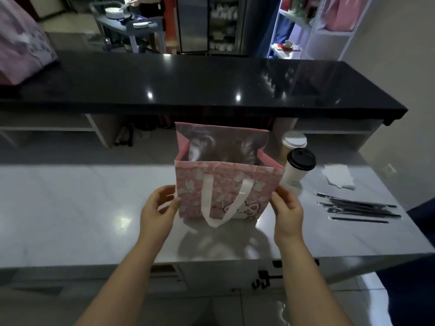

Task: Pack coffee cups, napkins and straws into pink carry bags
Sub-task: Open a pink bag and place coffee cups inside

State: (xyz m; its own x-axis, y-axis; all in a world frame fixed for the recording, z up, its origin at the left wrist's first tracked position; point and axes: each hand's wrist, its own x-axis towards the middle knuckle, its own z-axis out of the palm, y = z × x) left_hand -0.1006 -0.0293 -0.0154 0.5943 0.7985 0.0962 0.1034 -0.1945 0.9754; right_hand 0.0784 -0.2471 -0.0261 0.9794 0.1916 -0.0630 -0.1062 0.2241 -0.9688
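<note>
A pink carry bag with a white ribbon handle and a cartoon cat stands open and upright on the steel counter. My left hand pinches its near left edge, and my right hand pinches its near right edge. Just right of the bag stand two paper coffee cups: a white one with a black lid and, behind it, a brown one with a white lid. White napkins lie farther right. Several wrapped black straws lie in front of them.
A raised black countertop runs across behind the steel counter, with a pile of pink bags at its left end. The counter's front edge is close to my arms. A trolley with plates and shelves stand in the background.
</note>
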